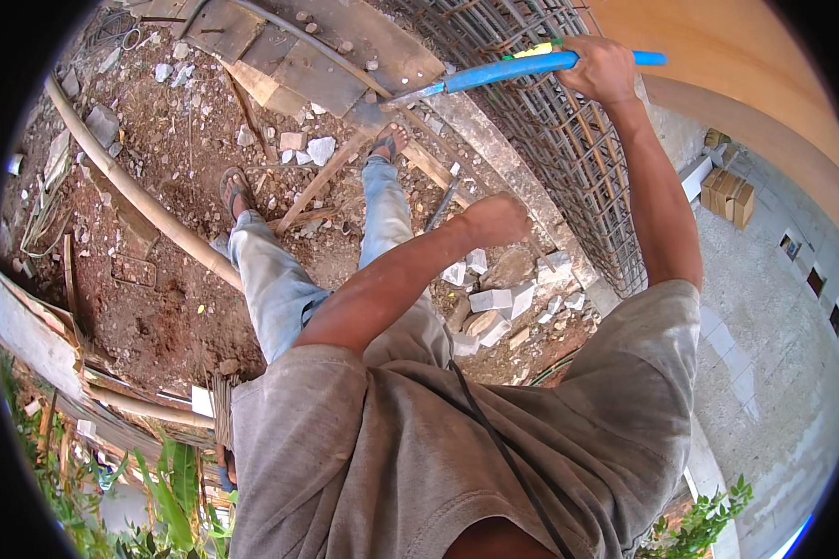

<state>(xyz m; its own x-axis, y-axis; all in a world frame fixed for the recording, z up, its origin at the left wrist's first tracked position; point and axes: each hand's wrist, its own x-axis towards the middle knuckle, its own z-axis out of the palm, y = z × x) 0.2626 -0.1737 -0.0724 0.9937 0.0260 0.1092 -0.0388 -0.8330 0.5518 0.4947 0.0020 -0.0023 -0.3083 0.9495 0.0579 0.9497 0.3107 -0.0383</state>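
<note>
My right hand (601,70) is wrapped round the blue grip of a long-handled tool (503,72), which looks like a bolt cutter. It is raised across the steel cage at the upper right. The tool's grey metal end reaches left to the boards, beside a long rod (317,42); whether they touch is unclear. My left hand (499,220) is closed in a fist over the rubble, in front of my legs. A thin rod (539,250) sticks out below this fist and seems held in it. The fingers of that hand are mostly hidden.
A tied rebar cage (569,140) runs along a concrete edge on the right. Broken white blocks (491,300) lie near my legs. A bamboo pole (140,191) crosses the dirt at left. Wooden boards (294,61) lie ahead. A cardboard box (727,197) stands on the grey floor.
</note>
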